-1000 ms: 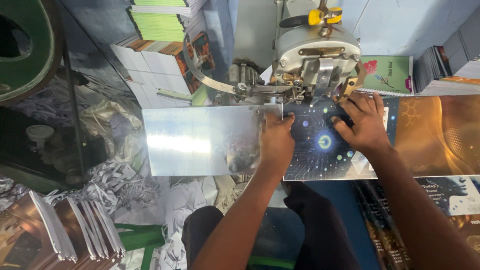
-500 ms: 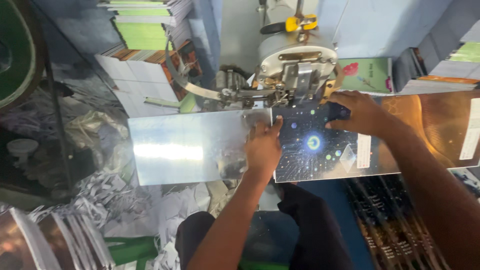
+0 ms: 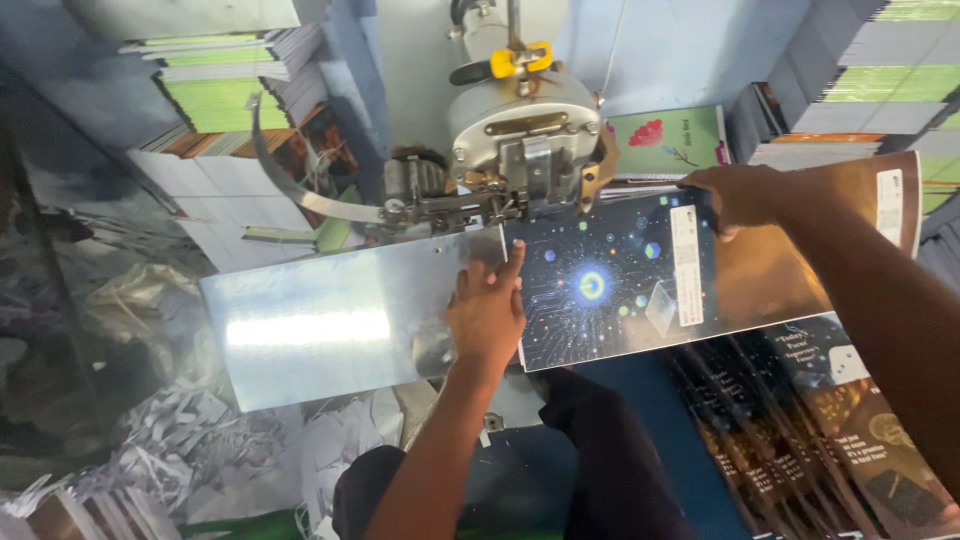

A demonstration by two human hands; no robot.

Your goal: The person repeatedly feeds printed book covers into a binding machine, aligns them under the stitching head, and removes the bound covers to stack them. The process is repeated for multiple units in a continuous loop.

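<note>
A notebook (image 3: 620, 285) with a dark blue starry cover and an orange half lies open and flat under the head of a stitching machine (image 3: 520, 140). My left hand (image 3: 487, 315) rests flat at the book's left edge, half on the shiny metal table plate (image 3: 320, 325), fingers pointing at the machine. My right hand (image 3: 745, 195) grips the book's far edge near its fold, to the right of the machine head.
Stacks of green and white notebooks (image 3: 215, 95) stand at the back left and back right (image 3: 870, 90). A green-covered book (image 3: 665, 140) lies behind the machine. Paper trimmings (image 3: 200, 450) pile below the plate. More dark covers (image 3: 840, 430) lie at the lower right.
The book has slid right under the machine head, so more of its orange half shows. My right hand moved right with its far edge. My left hand stays at the left edge.
</note>
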